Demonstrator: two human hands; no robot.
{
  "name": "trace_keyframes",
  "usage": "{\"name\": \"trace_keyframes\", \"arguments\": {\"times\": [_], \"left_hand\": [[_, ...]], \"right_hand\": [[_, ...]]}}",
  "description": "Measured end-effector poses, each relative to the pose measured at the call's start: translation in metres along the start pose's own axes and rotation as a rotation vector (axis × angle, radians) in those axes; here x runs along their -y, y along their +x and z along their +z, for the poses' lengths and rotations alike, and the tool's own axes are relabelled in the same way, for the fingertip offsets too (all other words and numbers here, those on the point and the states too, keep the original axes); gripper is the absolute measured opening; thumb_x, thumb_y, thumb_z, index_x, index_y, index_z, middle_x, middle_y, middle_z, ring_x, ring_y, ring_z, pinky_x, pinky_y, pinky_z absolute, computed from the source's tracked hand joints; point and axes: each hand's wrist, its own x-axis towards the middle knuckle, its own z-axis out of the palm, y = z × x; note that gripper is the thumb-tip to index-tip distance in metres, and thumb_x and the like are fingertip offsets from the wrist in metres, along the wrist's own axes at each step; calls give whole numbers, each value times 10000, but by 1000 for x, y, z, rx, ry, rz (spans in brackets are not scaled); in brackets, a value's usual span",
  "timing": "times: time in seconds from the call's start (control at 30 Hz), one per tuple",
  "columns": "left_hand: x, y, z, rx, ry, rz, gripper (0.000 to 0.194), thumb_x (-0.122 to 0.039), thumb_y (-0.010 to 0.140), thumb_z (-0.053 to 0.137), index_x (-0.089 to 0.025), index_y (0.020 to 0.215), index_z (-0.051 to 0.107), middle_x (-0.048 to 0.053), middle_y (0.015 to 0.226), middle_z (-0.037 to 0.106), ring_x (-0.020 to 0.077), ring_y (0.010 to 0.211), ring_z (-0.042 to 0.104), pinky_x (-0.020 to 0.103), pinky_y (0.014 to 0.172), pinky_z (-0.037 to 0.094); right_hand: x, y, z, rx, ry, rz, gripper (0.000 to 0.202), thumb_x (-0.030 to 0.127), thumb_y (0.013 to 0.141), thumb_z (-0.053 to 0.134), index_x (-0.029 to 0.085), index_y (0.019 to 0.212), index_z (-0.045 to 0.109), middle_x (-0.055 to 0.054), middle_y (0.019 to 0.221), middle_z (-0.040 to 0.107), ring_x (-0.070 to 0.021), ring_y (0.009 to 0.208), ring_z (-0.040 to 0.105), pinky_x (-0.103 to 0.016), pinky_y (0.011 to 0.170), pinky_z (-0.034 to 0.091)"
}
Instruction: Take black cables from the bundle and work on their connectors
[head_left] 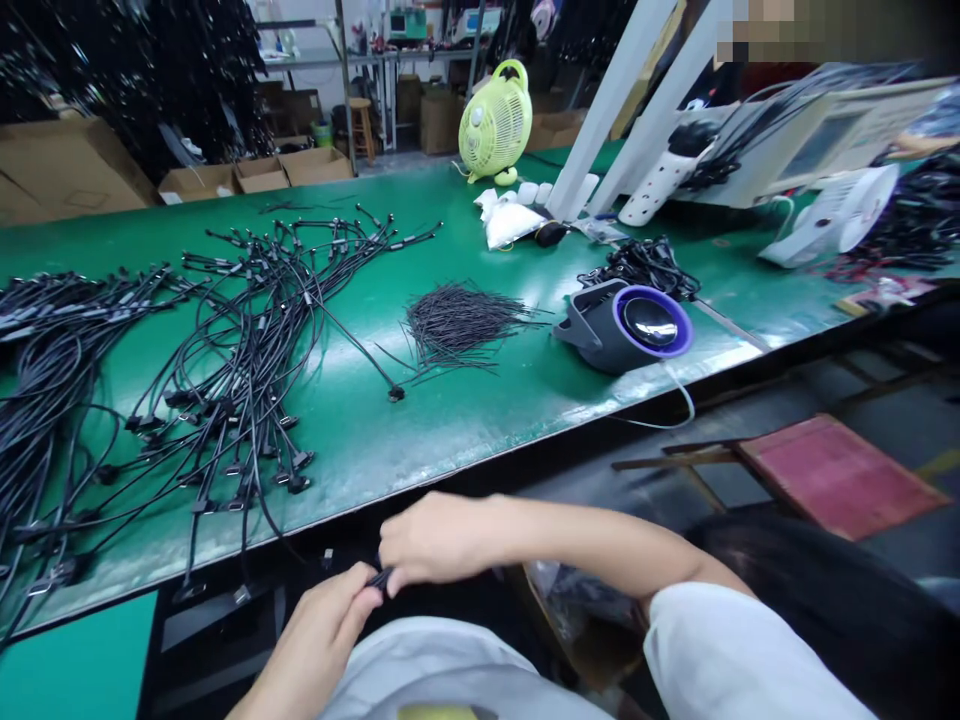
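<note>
Below the front edge of the green table (420, 430), my left hand (330, 620) pinches a black cable (381, 579). Touching close beside it, my right hand (435, 540) is closed on the same cable. A small metal plug (328, 557) shows just above my left hand. On the table at the left lies a spread pile of black cables (262, 340) with plugs at their ends, some hanging over the edge. A heap of thin black ties (461, 322) lies mid-table, and one cable end (395, 393) rests near it.
Another cable bundle (56, 390) lies far left. A grey and purple device (630, 325) with a white cord is near the table edge at right. A green fan (495, 125) and a white fan (840, 215) stand farther back. A red-seated stool (840, 475) is at right.
</note>
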Motion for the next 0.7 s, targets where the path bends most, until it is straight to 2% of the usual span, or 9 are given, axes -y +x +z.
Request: {"name": "trace_keyframes", "arguments": {"times": [0.03, 0.07, 0.13, 0.2, 0.27, 0.33, 0.5, 0.63, 0.7], "left_hand": [[-1, 1, -1, -5, -56, -21, 368, -515, 946, 376, -223, 810, 555, 18, 745, 576, 189, 685, 502, 279, 645, 366], [-1, 1, -2, -17, -113, -42, 391, -539, 942, 374, -219, 806, 554, 4, 702, 533, 179, 658, 467, 275, 624, 351], [-3, 3, -3, -51, -217, -59, 428, -576, 928, 389, -208, 789, 557, -23, 629, 435, 162, 609, 389, 273, 592, 316], [-6, 5, -2, -59, -296, -52, 448, -599, 911, 421, -199, 777, 571, -35, 592, 393, 154, 589, 359, 278, 587, 299], [-7, 6, -1, -61, -361, -49, 461, -618, 888, 463, -190, 782, 597, -28, 586, 431, 152, 583, 376, 284, 593, 304], [-6, 8, -1, -87, -435, -64, 471, -633, 861, 507, -180, 800, 622, -15, 605, 478, 147, 581, 393, 285, 595, 309], [1, 10, -5, -165, -632, -78, 423, -574, 855, 580, -156, 827, 641, -36, 579, 415, 112, 560, 347, 263, 579, 268], [-1, 9, -6, -151, -797, -63, 381, -522, 870, 600, -144, 836, 633, -42, 588, 373, 90, 546, 293, 244, 540, 228], [-4, 10, -6, -139, -863, -72, 372, -509, 872, 607, -138, 875, 638, -39, 604, 377, 84, 543, 288, 233, 523, 230]], "right_hand": [[-22, 0, -20, -21, 63, 95, 298, 425, 954, 481, 196, 887, 660, -18, 858, 670, -120, 756, 606, -202, 600, 394], [-48, 1, -41, -127, 75, 350, 313, 454, 950, 481, 211, 905, 673, -14, 895, 683, -121, 815, 619, -193, 670, 415], [-102, 6, -77, -303, -12, 702, 493, 426, 1016, 268, 122, 1012, 655, -140, 1001, 673, -203, 938, 625, -264, 746, 426], [-150, 13, -98, -417, -70, 1128, 479, 477, 986, 349, 109, 1036, 652, -172, 1064, 666, -254, 1012, 619, -300, 793, 432], [-180, 20, -105, -437, -69, 1300, 368, 426, 934, 480, 120, 1040, 658, -163, 1093, 668, -264, 1031, 621, -302, 807, 436], [-191, 24, -103, -427, -50, 1299, 252, 308, 900, 521, 139, 1016, 667, -138, 1075, 681, -242, 1000, 634, -284, 794, 441], [-157, 6, -93, -485, -131, 1324, 254, 227, 931, 430, 146, 1070, 627, -138, 1075, 655, -224, 995, 624, -276, 801, 438], [-90, -15, -68, -584, -241, 1321, 289, 280, 988, 364, 145, 1153, 559, -163, 1175, 576, -220, 954, 617, -275, 750, 434], [-52, -15, -39, -659, -170, 1135, 257, 313, 994, 393, 159, 1082, 580, -123, 1095, 608, -195, 908, 615, -263, 749, 435]]}}
